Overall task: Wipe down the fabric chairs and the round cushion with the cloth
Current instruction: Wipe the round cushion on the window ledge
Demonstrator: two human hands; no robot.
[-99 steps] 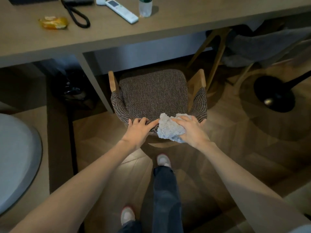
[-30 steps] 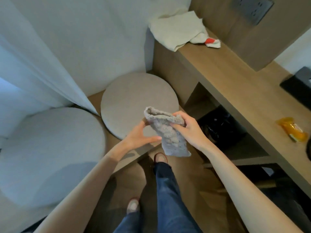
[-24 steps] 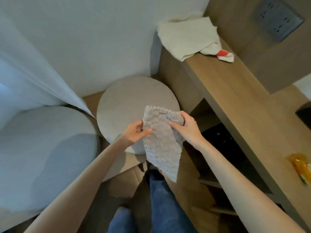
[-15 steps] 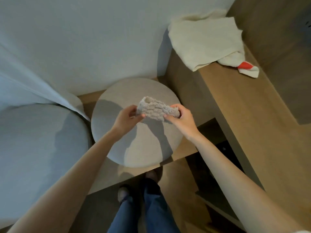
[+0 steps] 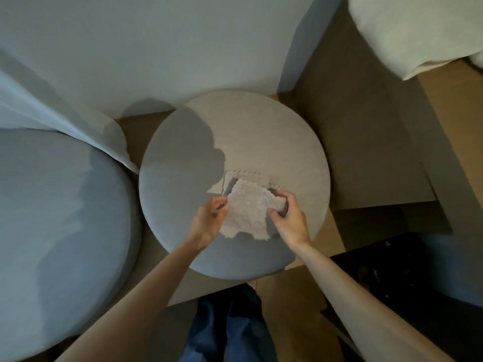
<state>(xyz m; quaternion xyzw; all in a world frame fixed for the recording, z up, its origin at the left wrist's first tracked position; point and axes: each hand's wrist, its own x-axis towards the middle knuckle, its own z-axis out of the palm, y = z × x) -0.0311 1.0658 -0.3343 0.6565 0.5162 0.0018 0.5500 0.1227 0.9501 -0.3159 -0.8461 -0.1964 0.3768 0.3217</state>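
Observation:
A round beige-grey cushion [image 5: 274, 142] lies flat below me on a wooden platform. Just above its near half I hold a pale knitted cloth [image 5: 247, 210] spread between both hands. My left hand [image 5: 209, 222] pinches the cloth's left edge. My right hand [image 5: 286, 218] grips its right edge, with a bunched fold under the fingers. The cloth casts a shadow on the cushion; whether it touches the fabric I cannot tell.
A larger round grey seat [image 5: 60, 231] fills the left side, with a white curtain [image 5: 52, 108] hanging over its edge. A wooden desk side [image 5: 366, 142] stands to the right, with a cream towel [image 5: 418, 30] on top. My legs [image 5: 230, 325] are below.
I have turned from the brown chair under the desk to the round cushion. The cloth has been opened out between both hands and lowered close over the cushion.

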